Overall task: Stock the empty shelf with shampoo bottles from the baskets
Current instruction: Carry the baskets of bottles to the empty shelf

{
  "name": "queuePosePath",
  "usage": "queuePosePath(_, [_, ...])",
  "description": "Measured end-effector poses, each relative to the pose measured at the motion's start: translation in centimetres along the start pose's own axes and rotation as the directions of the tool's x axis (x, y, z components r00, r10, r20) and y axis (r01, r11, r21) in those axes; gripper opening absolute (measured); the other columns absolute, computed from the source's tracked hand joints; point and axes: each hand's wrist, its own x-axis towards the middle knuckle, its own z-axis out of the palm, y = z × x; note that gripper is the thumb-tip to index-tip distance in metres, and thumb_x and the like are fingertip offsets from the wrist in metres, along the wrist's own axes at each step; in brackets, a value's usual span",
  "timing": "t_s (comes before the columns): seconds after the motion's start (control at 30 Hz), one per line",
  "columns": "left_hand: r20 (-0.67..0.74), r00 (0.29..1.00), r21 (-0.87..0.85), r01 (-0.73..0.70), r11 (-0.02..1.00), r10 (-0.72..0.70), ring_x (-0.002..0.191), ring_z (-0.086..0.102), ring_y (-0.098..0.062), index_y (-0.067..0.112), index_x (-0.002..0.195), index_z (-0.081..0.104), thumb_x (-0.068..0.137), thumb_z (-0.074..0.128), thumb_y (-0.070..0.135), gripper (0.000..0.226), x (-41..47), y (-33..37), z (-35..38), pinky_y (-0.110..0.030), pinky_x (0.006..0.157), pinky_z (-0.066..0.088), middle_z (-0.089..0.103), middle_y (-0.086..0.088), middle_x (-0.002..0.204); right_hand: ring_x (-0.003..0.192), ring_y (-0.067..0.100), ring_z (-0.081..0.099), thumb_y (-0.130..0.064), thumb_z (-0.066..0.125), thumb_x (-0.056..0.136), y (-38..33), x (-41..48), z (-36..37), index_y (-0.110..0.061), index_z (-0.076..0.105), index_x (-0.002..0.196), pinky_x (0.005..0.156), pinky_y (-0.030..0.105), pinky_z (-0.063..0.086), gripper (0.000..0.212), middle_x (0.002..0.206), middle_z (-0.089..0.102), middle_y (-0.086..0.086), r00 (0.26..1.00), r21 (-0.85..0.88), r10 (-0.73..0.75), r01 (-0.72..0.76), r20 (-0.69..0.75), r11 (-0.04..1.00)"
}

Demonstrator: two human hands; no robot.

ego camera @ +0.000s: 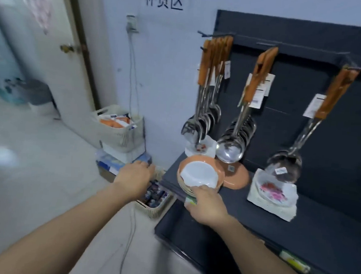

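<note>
Cream plastic forms a slotted basket (121,136) of orange and white packs, set on stacked boxes (117,164) against the wall at the left. Nearer stands a floor basket (155,210), also cream, right beside the corner of the dark shelf (254,233). In it are the shampoo bottles (155,194): dark blue-purple with pale label patches, packed close together. Blur hides which way their long axes and caps point. The left hand (134,176) hovers over this basket, back up, fingers loosely straight toward the far rim, with nothing seen in them. The right hand (205,206) is at the shelf's front edge, just below stacked orange and white bowls (200,175). Its fingers are hidden, so their grip cannot be told. Wooden-handled ladles (230,149) hang above.
</note>
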Motion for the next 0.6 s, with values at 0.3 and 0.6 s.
queuePosePath(0.3, [-0.003, 0.973, 0.022, 0.232, 0.972, -0.232, 0.121, 0.05, -0.024, 0.018, 0.122, 0.048, 0.094, 0.053, 0.031, 0.032, -2.7, -15.0, 1.7, -0.036, 0.094, 0.04, 0.056, -0.004, 0.124, 0.124, 0.031, 0.05, -0.041, 0.055, 0.093, -13.1, 9.1, 0.3, -0.017, 0.054, 0.131, 0.099, 0.04, 0.042, 0.045, 0.132, 0.056, 0.01, 0.981, -0.097, -0.187, 0.192, 0.054, 0.977])
queuePosePath(0.6, [0.006, 0.935, 0.044, 0.355, 0.934, -0.356, 0.117, 0.051, -0.026, 0.015, 0.123, 0.048, 0.095, 0.051, 0.035, 0.035, -2.7, -25.1, 2.4, -0.036, 0.09, 0.042, 0.057, -0.007, 0.123, 0.125, 0.029, 0.05, -0.047, 0.055, 0.092, -20.9, 17.5, 0.3, -0.019, 0.05, 0.136, 0.099, 0.039, 0.044, 0.052, 0.137, 0.052, 0.009, 0.964, -0.124, -0.24, 0.253, 0.113, 0.959])
